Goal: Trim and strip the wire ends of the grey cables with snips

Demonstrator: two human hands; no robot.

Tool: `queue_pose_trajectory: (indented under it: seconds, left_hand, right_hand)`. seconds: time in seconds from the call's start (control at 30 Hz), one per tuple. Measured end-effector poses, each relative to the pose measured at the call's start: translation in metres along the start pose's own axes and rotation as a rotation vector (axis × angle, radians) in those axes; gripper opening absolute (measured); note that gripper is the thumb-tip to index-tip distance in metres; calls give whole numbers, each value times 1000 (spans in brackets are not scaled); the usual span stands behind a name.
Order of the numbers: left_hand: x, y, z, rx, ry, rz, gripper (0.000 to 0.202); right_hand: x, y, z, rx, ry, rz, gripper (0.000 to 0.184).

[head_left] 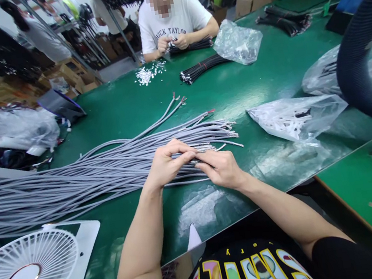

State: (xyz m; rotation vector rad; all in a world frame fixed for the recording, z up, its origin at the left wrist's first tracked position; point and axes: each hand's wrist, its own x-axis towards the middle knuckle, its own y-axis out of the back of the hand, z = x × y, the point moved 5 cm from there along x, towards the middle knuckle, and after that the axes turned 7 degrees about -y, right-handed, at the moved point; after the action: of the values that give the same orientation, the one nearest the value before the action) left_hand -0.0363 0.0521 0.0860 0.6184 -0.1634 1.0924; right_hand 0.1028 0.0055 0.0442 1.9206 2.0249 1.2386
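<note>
Cables [73, 179]: grey, many, lying lengthwise in a loose bundle on the green table [279, 83]; they run from the left edge of the view to beneath and beyond both hands.
Cable ends: grouped at the bundle's right; most lie close together, while a few reach farther out and show red wires [211, 111].
Left hand [170, 161]: over the bundle near its ends; thumb and forefinger closed in a pinch on what appears to be one cable end, mostly hidden by the fingers.
Right hand [224, 168]: meets the left at the same spot; thumb and forefinger nearly together. Cannot tell whether they grip the piece or only touch it.
Step in hand: judged to be close finger work on a single end, both hands sharing one point.
Next move: calls for a steady left pinch and small, precise right fingertip movements, with the worked end kept apart from its neighbours.
Caution: crowded ends could tangle, or the wrong one could be picked up.
Bag [328, 106]: clear plastic, holding white pieces, beyond the right hand and apart from it.
Fan [24, 278]: white, at the near left, clear of both hands.
Co-worker [175, 17]: across the table, both hands at a black bundle [195, 46].
</note>
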Motion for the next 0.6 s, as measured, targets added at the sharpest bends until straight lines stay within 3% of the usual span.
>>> queue_pose_trajectory:
  seconds: [0.17,0.27,0.37,0.43,0.5,0.6]
  left_hand:
    - [1,1,-15,-71,133,75,20]
    - [-1,11,-27,-141,182,278,19]
    - [-2,14,-24,-194,98,405,16]
    - [0,5,-13,-201,12,369,14]
    - [3,-12,0,-207,-33,294,13]
    - [3,-35,14,-272,-52,215,16]
  right_hand:
    - [-1,-2,9,23,-44,-26,27]
    - [1,6,16,90,-95,-17,25]
    - [6,21,17,198,-206,75,34]
    - [10,26,10,322,-262,84,36]
    - [12,27,-4,452,-265,52,26]
    - [7,38,-21,471,-216,47,37]
